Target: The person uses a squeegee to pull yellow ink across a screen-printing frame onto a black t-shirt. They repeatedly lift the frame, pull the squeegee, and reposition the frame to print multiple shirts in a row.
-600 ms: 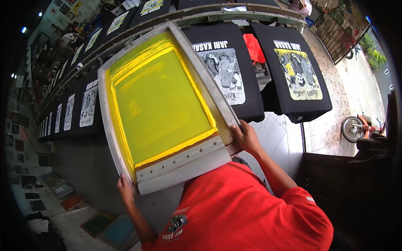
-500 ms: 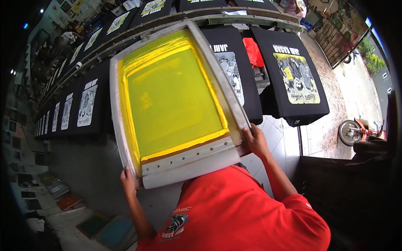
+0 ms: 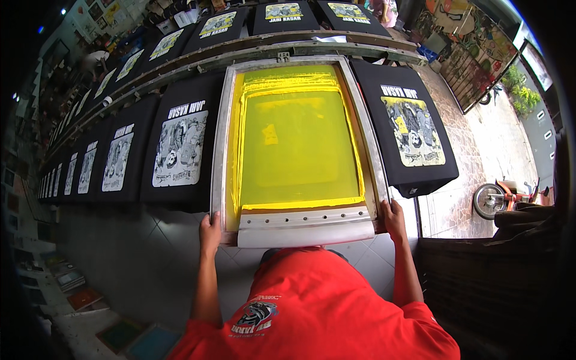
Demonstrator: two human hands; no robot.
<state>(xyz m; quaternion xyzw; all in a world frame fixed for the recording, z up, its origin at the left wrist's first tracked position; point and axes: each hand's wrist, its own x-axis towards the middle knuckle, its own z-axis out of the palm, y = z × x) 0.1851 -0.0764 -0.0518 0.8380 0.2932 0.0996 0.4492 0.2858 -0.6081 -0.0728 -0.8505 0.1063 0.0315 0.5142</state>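
Note:
A metal-framed printing screen with yellow-green mesh and thick yellow ink round its inner area lies squarely over one position in the near row. A bolted metal strip runs across its near end. My left hand is closed on the frame's near left corner. My right hand is closed on its near right corner. Black shirts on boards flank it, one with a yellow-and-white print at the right, one with a white-and-grey print at the left. What lies beneath the screen is mostly hidden.
Rails separate this row from a far row of printed shirts. A person stands at the back, another at the far left. A red motorbike is outside at the right. Flat panels rest at the lower left.
The screen has swung from a tilted angle to square and shifted right, now covering the shirt left of the rightmost one. Both my hands moved with it, still gripping. The view has shifted too.

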